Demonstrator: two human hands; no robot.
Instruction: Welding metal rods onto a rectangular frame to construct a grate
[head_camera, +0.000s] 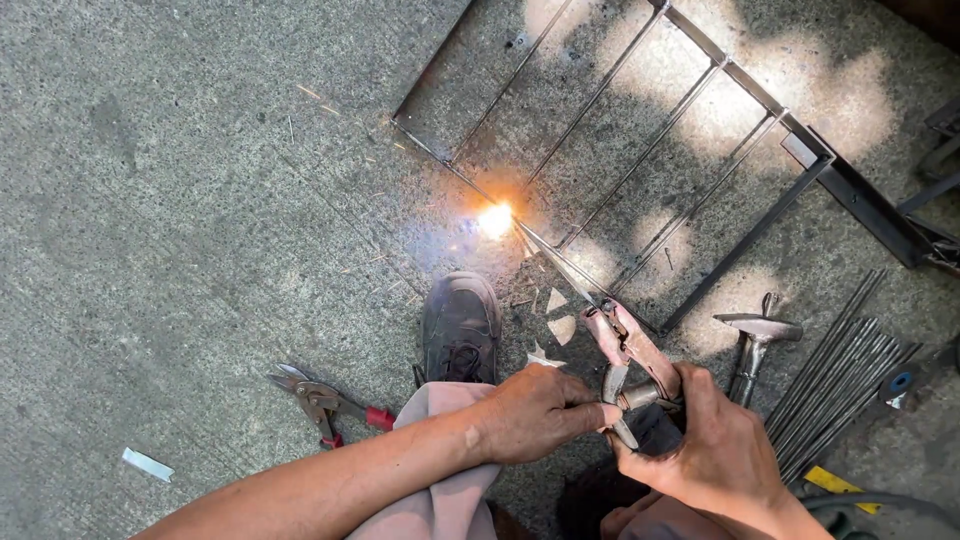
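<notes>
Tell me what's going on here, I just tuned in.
A person crouches over a metal rod frame lying on the concrete floor. The right hand grips an electrode holder, and the left hand steadies it at the lever. Its rod reaches to a bright arc on the frame's near edge. A shoe sits beside the weld. Snips, a hammer and a bundle of rods lie around.
</notes>
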